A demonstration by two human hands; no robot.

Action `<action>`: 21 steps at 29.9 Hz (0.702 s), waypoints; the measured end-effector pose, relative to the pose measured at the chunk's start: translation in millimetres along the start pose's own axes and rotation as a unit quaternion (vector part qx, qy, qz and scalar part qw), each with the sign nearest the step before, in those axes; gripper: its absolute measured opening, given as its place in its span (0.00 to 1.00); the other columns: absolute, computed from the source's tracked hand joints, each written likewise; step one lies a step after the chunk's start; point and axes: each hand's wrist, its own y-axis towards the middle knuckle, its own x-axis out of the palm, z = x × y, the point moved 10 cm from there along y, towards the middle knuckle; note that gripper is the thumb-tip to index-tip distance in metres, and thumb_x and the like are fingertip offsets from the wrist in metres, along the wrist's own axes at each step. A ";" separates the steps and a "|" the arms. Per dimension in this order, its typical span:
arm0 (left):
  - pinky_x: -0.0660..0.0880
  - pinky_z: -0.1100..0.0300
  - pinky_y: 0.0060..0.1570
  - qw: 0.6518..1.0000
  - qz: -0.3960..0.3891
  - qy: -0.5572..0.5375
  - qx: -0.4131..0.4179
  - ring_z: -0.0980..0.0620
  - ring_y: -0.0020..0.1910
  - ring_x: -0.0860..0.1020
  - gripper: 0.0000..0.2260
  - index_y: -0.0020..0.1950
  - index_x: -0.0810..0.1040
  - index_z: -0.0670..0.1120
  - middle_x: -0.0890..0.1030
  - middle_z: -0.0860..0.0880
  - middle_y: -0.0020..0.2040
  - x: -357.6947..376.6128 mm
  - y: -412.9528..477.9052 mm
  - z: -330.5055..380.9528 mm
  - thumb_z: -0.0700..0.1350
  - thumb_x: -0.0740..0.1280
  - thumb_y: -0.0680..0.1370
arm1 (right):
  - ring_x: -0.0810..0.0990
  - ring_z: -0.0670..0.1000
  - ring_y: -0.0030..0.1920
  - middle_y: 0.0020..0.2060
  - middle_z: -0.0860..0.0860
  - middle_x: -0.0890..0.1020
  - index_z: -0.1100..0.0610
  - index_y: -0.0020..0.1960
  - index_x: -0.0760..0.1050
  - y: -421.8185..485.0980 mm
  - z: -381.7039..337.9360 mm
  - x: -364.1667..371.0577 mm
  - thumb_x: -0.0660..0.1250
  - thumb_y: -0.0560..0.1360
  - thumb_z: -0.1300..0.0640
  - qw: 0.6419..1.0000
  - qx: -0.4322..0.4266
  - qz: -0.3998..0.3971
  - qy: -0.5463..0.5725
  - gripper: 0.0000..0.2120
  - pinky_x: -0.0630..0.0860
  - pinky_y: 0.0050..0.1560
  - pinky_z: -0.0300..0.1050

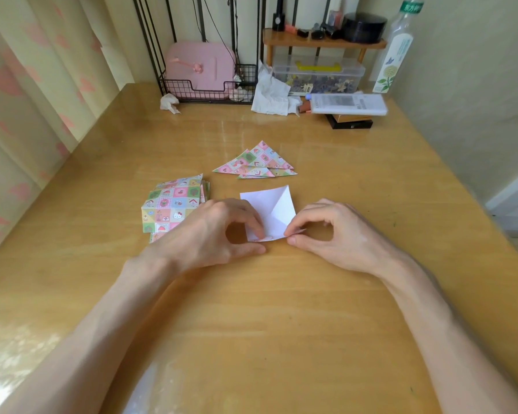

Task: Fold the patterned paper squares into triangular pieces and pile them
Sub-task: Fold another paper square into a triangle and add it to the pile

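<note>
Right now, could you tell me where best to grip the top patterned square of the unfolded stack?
Probably its far right corner, from the right: on the stack of patterned squares that corner is bare and curls slightly up, while the left hand covers the near right part.

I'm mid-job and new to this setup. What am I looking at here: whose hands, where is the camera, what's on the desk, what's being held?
There is no machine: these are a person's bare hands, filmed by one wide-angle camera worn on the head, looking forward and down. On the wooden desk lie a stack of patterned paper squares to the left and, farther back, a small pile of folded triangles. The left hand and right hand both pinch the near edge of one sheet, lying white side up with a diagonal crease showing. Boxes, tissue and a bottle sit along the back.
</note>
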 end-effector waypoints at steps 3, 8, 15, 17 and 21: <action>0.76 0.57 0.49 0.999 0.027 0.038 0.012 0.62 0.51 0.78 0.05 0.44 0.84 0.55 0.81 0.61 0.48 -1.5 1.3 0.6 0.55 0.74 0.76 | 0.79 0.47 0.51 0.45 0.39 0.85 0.46 0.47 0.85 0.4 5.6 -1.4 0.74 0.77 0.51 0.999 0.012 0.014 0.028 0.01 0.74 0.57 0.45; 0.74 0.57 0.49 0.999 0.034 0.042 -0.003 0.60 0.51 0.75 0.07 0.41 0.79 0.57 0.78 0.61 0.45 0.9 2.6 -4.9 0.56 0.72 0.76 | 0.72 0.47 0.37 0.34 0.48 0.79 0.45 0.46 0.85 3.9 18.0 -2.9 0.73 0.77 0.46 0.995 0.048 0.064 0.052 0.04 0.71 0.43 0.47; 0.66 0.57 0.45 0.994 0.078 0.072 -0.027 0.53 0.43 0.71 0.14 0.40 0.72 0.53 0.72 0.56 0.40 5.5 2.8 -8.1 0.57 0.63 0.83 | 0.70 0.59 0.37 0.33 0.55 0.76 0.48 0.50 0.83 8.4 21.6 2.8 0.73 0.77 0.51 0.986 0.078 0.118 0.087 0.02 0.74 0.42 0.53; 0.64 0.58 0.45 0.992 0.087 0.087 -0.040 0.52 0.42 0.69 0.14 0.39 0.70 0.53 0.70 0.56 0.39 6.3 2.6 -8.6 0.57 0.61 0.82 | 0.69 0.54 0.34 0.30 0.50 0.74 0.47 0.50 0.82 8.1 24.9 3.3 0.74 0.76 0.51 0.984 0.093 0.130 0.081 0.03 0.74 0.42 0.51; 0.66 0.55 0.45 0.987 0.101 0.111 -0.063 0.50 0.42 0.70 0.16 0.36 0.71 0.53 0.70 0.55 0.38 5.0 2.8 -12.0 0.60 0.63 0.79 | 0.66 0.46 0.31 0.28 0.42 0.72 0.46 0.49 0.81 9.4 27.4 4.9 0.75 0.75 0.52 0.982 0.112 0.135 0.072 0.05 0.71 0.39 0.45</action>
